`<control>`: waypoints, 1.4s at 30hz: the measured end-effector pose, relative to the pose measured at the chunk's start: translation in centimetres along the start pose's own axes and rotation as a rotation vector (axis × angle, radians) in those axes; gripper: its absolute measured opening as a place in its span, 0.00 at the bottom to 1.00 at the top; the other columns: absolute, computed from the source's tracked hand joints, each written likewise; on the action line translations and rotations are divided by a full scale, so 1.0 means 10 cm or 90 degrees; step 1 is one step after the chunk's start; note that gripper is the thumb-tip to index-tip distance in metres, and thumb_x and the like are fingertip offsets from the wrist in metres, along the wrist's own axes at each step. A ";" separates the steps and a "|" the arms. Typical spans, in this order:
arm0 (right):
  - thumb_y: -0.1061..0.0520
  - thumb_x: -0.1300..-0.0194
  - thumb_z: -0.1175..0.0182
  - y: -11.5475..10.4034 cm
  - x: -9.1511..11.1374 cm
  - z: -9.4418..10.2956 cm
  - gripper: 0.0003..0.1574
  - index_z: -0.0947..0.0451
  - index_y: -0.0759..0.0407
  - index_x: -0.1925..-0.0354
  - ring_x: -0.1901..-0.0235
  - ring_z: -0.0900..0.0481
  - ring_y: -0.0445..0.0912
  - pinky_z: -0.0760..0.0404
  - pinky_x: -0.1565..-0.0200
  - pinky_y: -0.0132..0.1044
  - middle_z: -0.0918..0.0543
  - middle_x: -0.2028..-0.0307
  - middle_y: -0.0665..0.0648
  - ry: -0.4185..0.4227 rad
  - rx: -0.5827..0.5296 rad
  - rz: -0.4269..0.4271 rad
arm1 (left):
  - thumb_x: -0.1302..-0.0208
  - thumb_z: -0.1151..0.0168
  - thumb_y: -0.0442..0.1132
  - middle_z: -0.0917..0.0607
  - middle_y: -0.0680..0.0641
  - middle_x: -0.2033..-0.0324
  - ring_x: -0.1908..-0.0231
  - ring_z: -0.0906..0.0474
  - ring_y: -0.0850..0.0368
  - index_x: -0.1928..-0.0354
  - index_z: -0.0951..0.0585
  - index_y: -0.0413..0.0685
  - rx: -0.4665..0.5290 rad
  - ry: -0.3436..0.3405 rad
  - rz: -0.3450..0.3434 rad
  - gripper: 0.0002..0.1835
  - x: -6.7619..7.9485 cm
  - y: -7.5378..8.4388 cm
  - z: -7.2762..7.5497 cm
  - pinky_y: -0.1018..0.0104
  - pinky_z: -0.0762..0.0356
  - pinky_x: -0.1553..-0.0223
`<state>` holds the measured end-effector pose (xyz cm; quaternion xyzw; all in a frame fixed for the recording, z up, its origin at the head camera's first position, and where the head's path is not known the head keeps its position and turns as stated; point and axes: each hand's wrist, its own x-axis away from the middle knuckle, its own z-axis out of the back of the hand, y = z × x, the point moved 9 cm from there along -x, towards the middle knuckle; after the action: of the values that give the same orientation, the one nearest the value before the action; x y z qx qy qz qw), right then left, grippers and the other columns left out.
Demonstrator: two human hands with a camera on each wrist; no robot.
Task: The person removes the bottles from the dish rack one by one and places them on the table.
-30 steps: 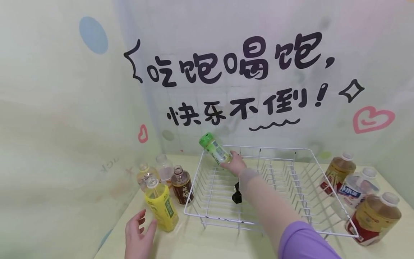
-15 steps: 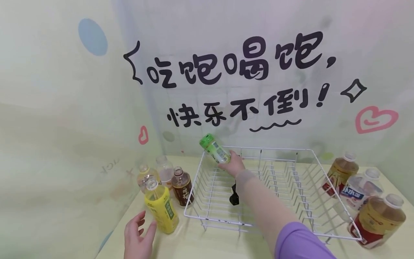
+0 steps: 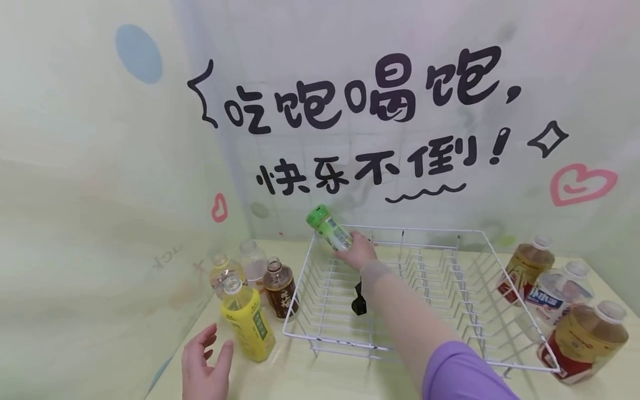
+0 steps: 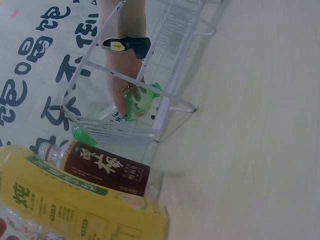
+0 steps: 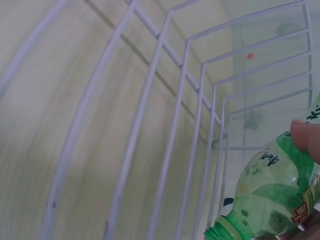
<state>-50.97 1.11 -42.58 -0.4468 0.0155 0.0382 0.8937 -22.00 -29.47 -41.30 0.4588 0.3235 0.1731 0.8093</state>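
My right hand [image 3: 357,253] grips a clear green plastic bottle [image 3: 332,230] over the back left of the white wire rack [image 3: 345,340]. The bottle is tilted, its green base up and to the left. In the right wrist view its open green neck [image 5: 228,230] points down at the rack's wires, with my thumb [image 5: 306,137] on its side. My left hand [image 3: 206,366] hovers with fingers loosely bent and nothing in it, just left of an upright yellow-labelled bottle [image 3: 250,325]. Behind that stands a dark brown-labelled bottle [image 3: 281,290].
Two more bottles, a clear one [image 3: 254,265] and a pale yellow one [image 3: 225,272], stand at the left. Right of the rack are a brown-tea bottle [image 3: 527,266], a clear bottle [image 3: 557,289] and a larger red-and-gold bottle [image 3: 585,341]. A printed wall [image 3: 320,50] rises behind.
My left hand has shifted slightly left, away from the yellow-labelled bottle. The right hand and the green bottle have barely moved.
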 end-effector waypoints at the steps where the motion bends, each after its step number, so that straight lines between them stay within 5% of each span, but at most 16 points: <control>1: 0.50 0.50 0.26 -0.01 0.00 0.03 0.44 0.33 0.57 0.37 0.55 0.22 0.51 0.22 0.52 0.49 0.21 0.51 0.56 0.001 0.003 0.004 | 0.38 0.39 0.30 0.26 0.45 0.50 0.52 0.34 0.62 0.43 0.27 0.35 0.008 0.021 -0.017 0.21 0.00 0.06 0.04 0.72 0.38 0.55; 5: 0.49 0.50 0.26 -0.09 0.02 0.15 0.44 0.32 0.57 0.38 0.57 0.22 0.50 0.22 0.52 0.47 0.21 0.53 0.55 0.011 0.030 0.034 | 0.42 0.39 0.24 0.24 0.50 0.56 0.56 0.34 0.69 0.48 0.23 0.35 0.042 0.065 -0.106 0.18 0.03 0.42 0.13 0.80 0.39 0.57; 11: 0.49 0.48 0.27 -0.22 0.14 0.37 0.47 0.36 0.59 0.35 0.56 0.22 0.51 0.21 0.53 0.47 0.22 0.52 0.57 0.001 0.055 0.044 | 0.43 0.37 0.24 0.23 0.50 0.54 0.53 0.33 0.66 0.47 0.24 0.36 0.063 -0.070 -0.226 0.19 0.04 1.07 -0.08 0.77 0.37 0.51; 15: 0.47 0.48 0.28 -0.28 0.23 0.52 0.47 0.35 0.57 0.35 0.57 0.22 0.49 0.21 0.54 0.47 0.22 0.52 0.54 -0.005 0.099 0.055 | 0.43 0.33 0.31 0.22 0.44 0.50 0.49 0.31 0.55 0.45 0.25 0.38 0.030 -0.174 -0.339 0.23 0.00 1.51 -0.40 0.61 0.36 0.45; 19: 0.45 0.50 0.28 -0.33 0.35 0.71 0.49 0.35 0.55 0.34 0.58 0.23 0.49 0.21 0.55 0.47 0.22 0.52 0.55 0.010 0.168 0.073 | 0.40 0.34 0.45 0.24 0.43 0.43 0.41 0.33 0.45 0.39 0.27 0.45 -0.100 -0.292 -0.408 0.28 -0.04 1.86 -0.87 0.46 0.38 0.40; 22: 0.44 0.50 0.28 -0.37 0.44 0.83 0.49 0.35 0.55 0.33 0.57 0.24 0.49 0.22 0.56 0.45 0.23 0.49 0.57 0.018 0.226 0.090 | 0.39 0.36 0.52 0.28 0.45 0.38 0.38 0.35 0.45 0.36 0.30 0.49 -0.205 -0.379 -0.440 0.31 -0.06 2.05 -1.23 0.44 0.40 0.37; 30: 0.48 0.48 0.30 -0.46 0.71 1.03 0.45 0.34 0.58 0.34 0.48 0.25 0.54 0.22 0.50 0.49 0.26 0.41 0.62 0.019 0.356 0.172 | 0.42 0.33 0.53 0.41 0.40 0.29 0.31 0.47 0.39 0.30 0.36 0.46 -0.399 -0.479 -0.507 0.41 -0.14 2.21 -1.98 0.40 0.51 0.32; 35: 0.49 0.47 0.30 -0.47 0.84 1.12 0.44 0.33 0.59 0.35 0.41 0.28 0.56 0.26 0.43 0.50 0.26 0.40 0.61 0.032 0.421 0.215 | 0.45 0.32 0.57 0.47 0.41 0.27 0.28 0.54 0.40 0.27 0.42 0.50 -0.462 -0.482 -0.526 0.48 -0.13 2.23 -2.32 0.40 0.60 0.31; 42: 0.50 0.49 0.28 -0.50 1.04 1.23 0.43 0.31 0.60 0.37 0.42 0.27 0.56 0.26 0.42 0.50 0.25 0.41 0.60 0.057 0.497 0.269 | 0.48 0.31 0.61 0.47 0.44 0.26 0.27 0.57 0.41 0.25 0.47 0.55 -0.519 -0.454 -0.554 0.53 -0.10 2.27 -2.58 0.38 0.65 0.31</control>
<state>-40.25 8.55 -31.87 -0.0642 0.1583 0.1923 0.9664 -39.95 -1.96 -31.13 -0.0244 0.1012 -0.2205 0.9698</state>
